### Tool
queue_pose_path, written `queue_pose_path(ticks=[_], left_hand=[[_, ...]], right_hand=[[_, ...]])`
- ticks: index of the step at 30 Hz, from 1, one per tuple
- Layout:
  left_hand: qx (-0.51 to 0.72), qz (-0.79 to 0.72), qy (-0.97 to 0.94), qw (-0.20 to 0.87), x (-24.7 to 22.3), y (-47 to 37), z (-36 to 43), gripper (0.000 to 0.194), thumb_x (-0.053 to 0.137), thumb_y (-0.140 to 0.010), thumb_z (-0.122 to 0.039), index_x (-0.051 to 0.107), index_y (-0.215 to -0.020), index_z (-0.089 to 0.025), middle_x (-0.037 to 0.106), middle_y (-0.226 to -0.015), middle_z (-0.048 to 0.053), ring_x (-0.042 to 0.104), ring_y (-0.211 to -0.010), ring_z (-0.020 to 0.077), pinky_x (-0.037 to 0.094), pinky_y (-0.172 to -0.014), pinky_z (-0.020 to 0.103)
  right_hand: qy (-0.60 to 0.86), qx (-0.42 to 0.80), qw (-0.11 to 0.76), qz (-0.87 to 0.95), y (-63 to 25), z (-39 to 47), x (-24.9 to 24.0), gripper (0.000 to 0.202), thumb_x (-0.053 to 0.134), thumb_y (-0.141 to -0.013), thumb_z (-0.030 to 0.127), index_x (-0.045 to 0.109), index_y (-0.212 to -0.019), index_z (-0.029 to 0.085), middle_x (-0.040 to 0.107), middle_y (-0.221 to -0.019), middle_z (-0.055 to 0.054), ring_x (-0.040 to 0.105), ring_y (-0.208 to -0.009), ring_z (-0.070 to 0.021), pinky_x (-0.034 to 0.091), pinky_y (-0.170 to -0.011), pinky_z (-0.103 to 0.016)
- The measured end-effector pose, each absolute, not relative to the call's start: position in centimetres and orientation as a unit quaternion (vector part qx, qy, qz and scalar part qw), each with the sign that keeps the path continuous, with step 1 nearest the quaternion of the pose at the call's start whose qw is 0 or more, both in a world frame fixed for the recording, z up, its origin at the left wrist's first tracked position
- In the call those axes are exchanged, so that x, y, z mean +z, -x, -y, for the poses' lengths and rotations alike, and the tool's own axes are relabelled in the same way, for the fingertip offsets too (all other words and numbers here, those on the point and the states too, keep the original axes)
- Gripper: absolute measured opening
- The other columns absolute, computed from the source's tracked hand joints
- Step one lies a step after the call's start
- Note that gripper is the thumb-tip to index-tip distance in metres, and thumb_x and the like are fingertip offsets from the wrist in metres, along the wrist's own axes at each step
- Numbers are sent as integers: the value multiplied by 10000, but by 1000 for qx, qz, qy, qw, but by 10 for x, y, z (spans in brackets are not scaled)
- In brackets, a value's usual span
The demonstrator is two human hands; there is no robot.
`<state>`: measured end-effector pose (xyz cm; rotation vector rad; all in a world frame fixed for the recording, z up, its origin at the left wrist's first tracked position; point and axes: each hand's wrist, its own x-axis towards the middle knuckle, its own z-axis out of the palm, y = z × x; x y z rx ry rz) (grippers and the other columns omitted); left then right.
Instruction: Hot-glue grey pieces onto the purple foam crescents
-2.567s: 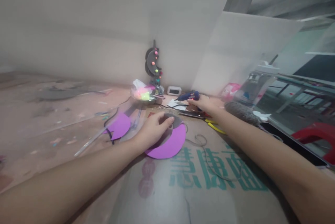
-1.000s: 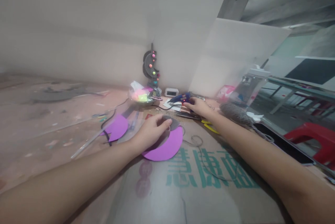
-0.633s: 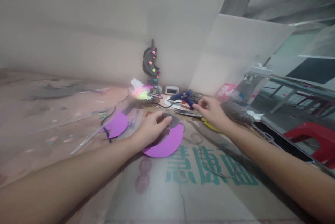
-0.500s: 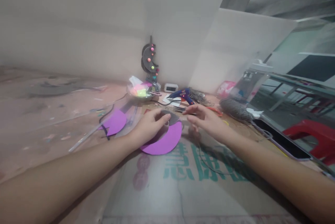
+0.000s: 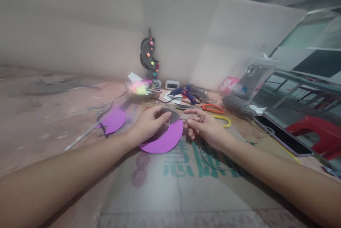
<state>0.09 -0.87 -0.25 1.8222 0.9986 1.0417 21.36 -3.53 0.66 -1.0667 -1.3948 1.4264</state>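
Observation:
My left hand is closed on the edge of a round purple cut-out, its thumb pressed over a dark grey area on the upper part. To the right, my right hand has its thumb and fingers pinched on a thin grey yarn strand. From this hand the strand loops down over the printed cardboard, and a short length reaches toward the disc's right edge. The cut-out's left side is hidden behind my left hand.
Behind my hands lie orange-handled scissors, a yellow handle, a blue glue gun and a grey yarn ball. A phone lies right, another purple piece left. A bead-trimmed crescent ornament stands by the wall.
My right hand has lowered a little and its fingers have drawn together on the yarn, uncovering the scissor handles. My left hand keeps its hold. The whole view has shifted slightly.

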Motion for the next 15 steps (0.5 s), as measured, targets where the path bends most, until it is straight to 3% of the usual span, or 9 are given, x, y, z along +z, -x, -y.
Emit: queue_pose_path(ticks=[4,9,15], left_hand=[[412,-399,-717,397,-1,-1,10,310,505,-864,-452,609,-789,-169,594,-594,-4,503,-520,114,373,-510,225],[411,-401,-717,395,0,-2,12,307,515,-854,-447,620,-780,-169,614,-610,7,524,-540,124,386,-517,231],[388,-393,-735,393,-3,-2,9,336,508,-852,-471,639,-799,-166,622,-634,19,544,-572,137,402,-531,237]], right_hand=[[452,458,437,628,-220,31,8,354,692,-753,309,524,-1046,204,589,-738,32,595,-619,-112,467,-552,-236],[519,256,388,718,-224,28,10,172,641,-771,309,643,-902,197,652,-833,-21,600,-743,-162,477,-694,-306],[530,207,379,729,-220,32,15,139,591,-794,333,658,-776,213,665,-775,-21,596,-712,-172,462,-659,-294]])
